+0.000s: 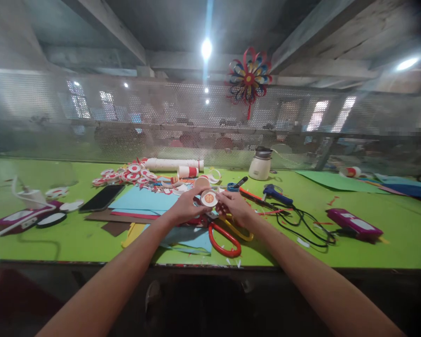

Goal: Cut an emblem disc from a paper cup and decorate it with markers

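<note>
1. Head view shows both bare hands meeting over the middle of the green worktop (73, 234), a little back from its near edge.
2. The left hand (185, 206) and the right hand (235, 206) pinch one small paper disc (209, 198) between them: white rim, orange-red centre, its face turned up toward the camera. Each hand is closed on an edge of the disc, fingertips doing the gripping; neither is slack.
3. Under the hands lie blue paper sheets (143, 199) stacked on brown and yellow ones, and red-handled scissors (224, 238) crossed with a yellow-handled pair (240, 231), just toward the near edge.
4. Toward the far edge, left of centre, a heap of finished red-and-white discs (126, 177) sits beside a long white roll (173, 164). A black phone (101, 198) lies left of the blue sheets.
5. Right of the hands: a blue glue gun (275, 193) with a black cable (308, 229), a white jar (260, 164) near the far edge, and a magenta case (354, 223) toward the right end.
6. My judgement: the step in hand is assembling or pressing one disc, like those in the heap. The next move would call for keeping the layers centred and pressing evenly, then freeing one hand without letting the piece shift.
</note>
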`<state>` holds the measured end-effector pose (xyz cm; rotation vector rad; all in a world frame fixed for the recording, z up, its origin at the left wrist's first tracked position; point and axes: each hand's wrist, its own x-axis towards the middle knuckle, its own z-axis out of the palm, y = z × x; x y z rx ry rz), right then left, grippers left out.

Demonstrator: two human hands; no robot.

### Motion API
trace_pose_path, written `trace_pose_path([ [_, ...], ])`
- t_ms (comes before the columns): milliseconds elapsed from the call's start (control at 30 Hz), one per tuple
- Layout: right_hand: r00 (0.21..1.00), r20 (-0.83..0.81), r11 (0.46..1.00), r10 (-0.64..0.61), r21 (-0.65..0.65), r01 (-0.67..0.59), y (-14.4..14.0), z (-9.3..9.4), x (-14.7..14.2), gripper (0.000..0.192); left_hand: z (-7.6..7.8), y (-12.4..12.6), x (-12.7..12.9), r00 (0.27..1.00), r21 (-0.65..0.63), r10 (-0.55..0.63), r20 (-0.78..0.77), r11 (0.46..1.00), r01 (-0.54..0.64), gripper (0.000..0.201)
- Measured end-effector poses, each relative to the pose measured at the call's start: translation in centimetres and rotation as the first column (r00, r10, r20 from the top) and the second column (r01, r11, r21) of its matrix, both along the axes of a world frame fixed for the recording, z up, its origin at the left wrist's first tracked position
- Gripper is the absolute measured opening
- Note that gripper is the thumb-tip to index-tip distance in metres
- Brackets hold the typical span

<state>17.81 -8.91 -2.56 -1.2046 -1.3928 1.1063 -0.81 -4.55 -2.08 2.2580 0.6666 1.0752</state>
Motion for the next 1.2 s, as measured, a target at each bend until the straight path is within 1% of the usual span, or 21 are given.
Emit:
trace_pose_path([
  [133,0.998,-0.037,0.998,-0.053,0.016,0.054,0.3,0.3,0.3,0.028,0.5,0.2,-0.1,0.994,-0.049,0.072,0.077,0.996,-0.069,0.053],
  [267,0.986,-0.055,0.985,-0.160,0.058,0.163,0.9,0.8,0.9,0.026,1.1,1.3,-0.7,0.970,-0.132,0.171,0.174,0.980,-0.149,0.052],
  [333,0.977,-0.048,0.975,-0.206,0.076,0.209,1.1,1.3,1.2,0.027,1.9,1.9,-1.1,0.956,-0.166,0.209,0.207,0.970,-0.177,0.052],
  [400,0.972,-0.031,0.967,-0.234,0.095,0.236,1.1,1.9,1.4,0.028,2.9,2.2,-1.4,0.943,-0.187,0.237,0.233,0.963,-0.196,0.053],
  [533,0.970,0.029,0.960,-0.241,0.151,0.234,0.9,3.2,1.6,0.029,5.2,2.3,-1.7,0.934,-0.183,0.257,0.247,0.959,-0.215,0.053],
  [600,0.968,0.079,0.958,-0.237,0.183,0.220,0.8,3.7,1.8,0.028,5.7,2.6,-1.6,0.932,-0.170,0.274,0.237,0.956,-0.237,0.051],
  [633,0.965,0.109,0.957,-0.238,0.198,0.213,0.9,4.0,2.0,0.028,5.7,2.8,-1.5,0.930,-0.161,0.285,0.233,0.954,-0.252,0.050],
  [700,0.952,0.178,0.951,-0.248,0.231,0.204,1.3,4.5,2.3,0.027,5.1,3.6,-1.3,0.922,-0.138,0.311,0.230,0.948,-0.286,0.050],
  [867,0.886,0.365,0.935,-0.286,0.307,0.176,3.3,5.5,3.6,0.027,2.4,6.1,-1.1,0.911,-0.065,0.335,0.239,0.942,-0.330,0.049],
  [967,0.827,0.466,0.924,-0.315,0.351,0.154,4.3,5.3,4.3,0.028,1.1,7.2,-1.8,0.888,-0.042,0.382,0.254,0.922,-0.385,0.050],
  [1067,0.772,0.563,0.927,-0.295,0.366,0.088,4.7,4.6,5.0,0.028,0.6,7.7,-2.6,0.852,-0.032,0.454,0.262,0.886,-0.462,0.052],
  [1200,0.706,0.686,0.943,-0.175,0.323,-0.080,4.0,3.8,5.6,0.027,0.8,7.3,-3.0,0.813,-0.022,0.513,0.275,0.849,-0.528,0.052],
])
